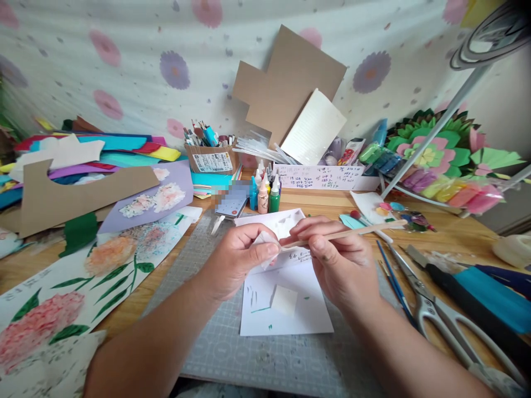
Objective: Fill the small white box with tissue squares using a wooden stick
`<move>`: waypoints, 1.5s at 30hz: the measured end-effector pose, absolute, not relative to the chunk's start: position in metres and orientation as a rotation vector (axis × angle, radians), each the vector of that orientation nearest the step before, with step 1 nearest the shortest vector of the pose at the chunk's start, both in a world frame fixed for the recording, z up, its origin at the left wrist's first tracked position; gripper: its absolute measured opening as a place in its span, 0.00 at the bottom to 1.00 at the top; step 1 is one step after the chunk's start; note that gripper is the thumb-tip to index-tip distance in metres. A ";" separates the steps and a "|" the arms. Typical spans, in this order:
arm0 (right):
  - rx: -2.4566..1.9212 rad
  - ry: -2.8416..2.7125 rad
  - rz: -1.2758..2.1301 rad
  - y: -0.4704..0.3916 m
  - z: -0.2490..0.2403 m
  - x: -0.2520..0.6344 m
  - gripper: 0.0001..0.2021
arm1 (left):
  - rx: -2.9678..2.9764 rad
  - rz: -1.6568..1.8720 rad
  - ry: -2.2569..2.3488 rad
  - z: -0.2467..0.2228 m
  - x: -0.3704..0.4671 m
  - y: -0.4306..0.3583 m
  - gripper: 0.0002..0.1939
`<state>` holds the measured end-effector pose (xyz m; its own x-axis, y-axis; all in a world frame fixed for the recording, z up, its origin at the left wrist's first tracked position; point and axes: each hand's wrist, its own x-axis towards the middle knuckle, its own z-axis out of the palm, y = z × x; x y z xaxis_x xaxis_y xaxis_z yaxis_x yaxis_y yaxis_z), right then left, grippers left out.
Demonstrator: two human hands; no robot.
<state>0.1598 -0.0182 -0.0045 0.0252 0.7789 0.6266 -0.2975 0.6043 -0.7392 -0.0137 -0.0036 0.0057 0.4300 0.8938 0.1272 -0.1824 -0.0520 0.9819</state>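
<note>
My left hand (249, 251) pinches a small piece of white tissue (267, 246), thumb on top. In my right hand (342, 257) is a thin, pale wooden stick (365, 228), gripped between thumb and fingers and slanting up to the right. Its left end meets the tissue; whether the tissue wraps round it I cannot tell. Below both hands lies a white sheet (259, 320) with a few green marks, and on it a small cream square (284, 300). Behind them is a white paper tray or folded box (298, 214), partly hidden by my fingers.
A grey cutting mat (199, 331) covers the middle of the wooden table. Scissors (427, 304), paintbrushes (392, 276) and a black-handled knife (452, 293) lie right. Paint bottles (274, 198) and a phone (232, 200) stand behind. Flower pictures (112, 254) spread left.
</note>
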 end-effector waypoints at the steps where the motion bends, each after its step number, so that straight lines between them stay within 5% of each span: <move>1: -0.472 -1.295 0.880 -0.018 -0.004 0.160 0.06 | 1.333 1.007 0.709 0.006 -0.014 -0.004 0.11; 45: -0.468 -1.311 0.916 -0.018 -0.003 0.160 0.05 | 1.314 0.994 0.699 0.008 -0.011 -0.004 0.11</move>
<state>0.1599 -0.0184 -0.0028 -0.0091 0.7894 0.6138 -0.3054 0.5823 -0.7534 -0.0110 -0.0040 0.0084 0.4389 0.8911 0.1155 -0.1933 -0.0319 0.9806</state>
